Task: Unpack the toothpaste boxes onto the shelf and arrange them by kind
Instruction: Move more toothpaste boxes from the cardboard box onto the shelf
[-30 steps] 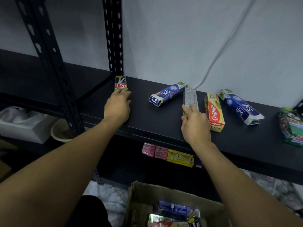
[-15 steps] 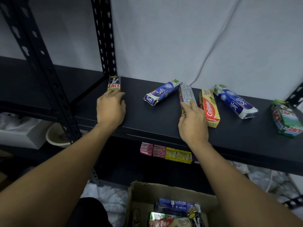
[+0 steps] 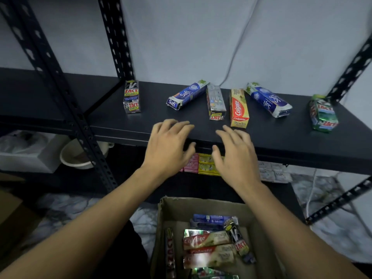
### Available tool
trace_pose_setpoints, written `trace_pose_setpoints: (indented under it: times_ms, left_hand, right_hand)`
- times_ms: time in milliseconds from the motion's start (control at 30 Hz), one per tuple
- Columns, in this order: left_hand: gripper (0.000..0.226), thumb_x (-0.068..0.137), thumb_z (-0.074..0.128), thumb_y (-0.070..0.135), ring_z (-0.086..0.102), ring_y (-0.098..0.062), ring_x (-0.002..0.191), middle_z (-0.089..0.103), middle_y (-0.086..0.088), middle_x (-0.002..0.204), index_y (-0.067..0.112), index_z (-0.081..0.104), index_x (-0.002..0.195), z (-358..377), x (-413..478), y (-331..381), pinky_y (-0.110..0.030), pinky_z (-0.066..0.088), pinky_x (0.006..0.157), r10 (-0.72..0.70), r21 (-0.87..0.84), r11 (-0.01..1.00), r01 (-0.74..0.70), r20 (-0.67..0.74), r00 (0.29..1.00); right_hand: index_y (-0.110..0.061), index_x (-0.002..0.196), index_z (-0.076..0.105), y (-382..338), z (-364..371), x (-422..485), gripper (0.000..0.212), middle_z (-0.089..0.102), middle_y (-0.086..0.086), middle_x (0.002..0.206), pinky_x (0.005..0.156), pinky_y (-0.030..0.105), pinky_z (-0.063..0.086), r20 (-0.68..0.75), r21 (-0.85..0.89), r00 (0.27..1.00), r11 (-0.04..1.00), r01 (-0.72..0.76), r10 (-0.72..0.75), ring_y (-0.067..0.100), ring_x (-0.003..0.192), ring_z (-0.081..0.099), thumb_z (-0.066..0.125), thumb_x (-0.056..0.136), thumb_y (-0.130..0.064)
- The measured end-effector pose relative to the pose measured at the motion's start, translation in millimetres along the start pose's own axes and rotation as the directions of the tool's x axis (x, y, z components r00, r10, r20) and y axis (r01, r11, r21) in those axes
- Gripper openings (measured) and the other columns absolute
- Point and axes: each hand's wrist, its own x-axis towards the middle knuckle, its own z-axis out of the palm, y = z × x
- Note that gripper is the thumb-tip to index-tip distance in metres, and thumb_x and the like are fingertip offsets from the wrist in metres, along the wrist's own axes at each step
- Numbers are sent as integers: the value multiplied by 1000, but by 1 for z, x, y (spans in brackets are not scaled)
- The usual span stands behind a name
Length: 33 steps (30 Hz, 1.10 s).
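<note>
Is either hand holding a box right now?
No: the left hand and right hand are spread open at the front edge of the shelf, holding nothing.

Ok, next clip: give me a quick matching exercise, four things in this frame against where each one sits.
Things:
1 black Zact box
2 yellow Colgate box
3 green Zact box
4 cardboard carton

Places:
A right end of the shelf
B below the shelf, nearest the camera
C left end of the shelf
D middle of the shelf

Pairs: 1-C, 2-D, 3-A, 4-B
</note>
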Motion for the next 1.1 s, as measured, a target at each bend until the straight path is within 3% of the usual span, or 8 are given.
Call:
trace_pose_setpoints:
  times_ms: [200, 367, 600, 733, 867, 933, 1000, 1100]
  left_hand:
    - [47, 86, 54, 44, 57, -23, 110, 67, 3, 124, 20, 63, 126, 18, -42, 46, -40, 45, 87, 84, -62, 995, -74, 173, 981]
    - [49, 87, 62, 44, 55, -24, 115, 64, 2, 129, 21, 60, 131, 60, -91, 71, -40, 43, 89, 70, -74, 996, -45, 389, 919]
    - [49, 93, 53, 47, 48, -26, 124, 56, 0, 138, 23, 52, 135, 115, -172, 93, -41, 38, 99, 32, -45, 999, 0, 696, 717]
    - [53, 92, 55, 49, 46, -28, 130, 54, -2, 142, 24, 50, 139, 142, -211, 92, -42, 36, 108, -11, -27, 998, 57, 812, 584]
    - [51, 94, 52, 52, 50, -30, 127, 59, -7, 135, 23, 53, 136, 167, -239, 90, -44, 37, 109, -99, 25, 986, 165, 882, 461]
    - [52, 94, 52, 55, 54, -31, 125, 61, -8, 133, 23, 52, 135, 180, -253, 88, -45, 37, 108, -126, 42, 976, 212, 907, 402]
    - [52, 93, 52, 56, 57, -31, 120, 63, -8, 130, 24, 54, 134, 193, -265, 86, -44, 41, 105, -143, 53, 969, 243, 919, 368]
    - [53, 91, 56, 55, 58, -30, 118, 63, -8, 129, 22, 55, 133, 212, -273, 86, -42, 46, 100, -163, 60, 953, 296, 927, 337]
  right_hand:
    - [-16, 127, 63, 21, -3, -68, 40, 57, 1, 139, 104, 44, 43, 1, -2, 1000, 1000, 0, 0, 26, 125, 48, 60, 90, -29]
    - [-21, 135, 56, 40, 15, -125, 45, 54, -1, 141, 103, 43, 43, 256, -70, 966, 997, -30, 47, 24, 125, 45, 57, 92, -33]
    - [-25, 133, 58, 72, 56, -197, 45, 63, 0, 128, 89, 42, 48, 555, -148, 817, 985, -87, 155, 27, 108, 52, 55, 89, -35]
    - [-30, 131, 59, 91, 81, -229, 41, 62, -1, 129, 95, 39, 47, 677, -168, 699, 973, -160, 232, 26, 112, 54, 55, 90, -33]
    - [-32, 123, 64, 98, 104, -256, 36, 66, 0, 124, 95, 37, 50, 772, -180, 561, 949, -259, 300, 28, 113, 57, 53, 90, -25]
    - [-32, 124, 65, 103, 115, -268, 37, 61, 0, 135, 100, 37, 48, 815, -179, 495, 943, -282, 302, 30, 118, 57, 54, 89, -24]
    - [-33, 124, 65, 111, 129, -278, 41, 56, -3, 143, 105, 38, 45, 844, -173, 446, 938, -301, 299, 25, 123, 58, 55, 85, -26]
    - [-32, 121, 67, 124, 150, -285, 43, 63, -3, 132, 102, 37, 47, 860, -157, 409, 920, -358, 305, 23, 119, 61, 51, 81, -30]
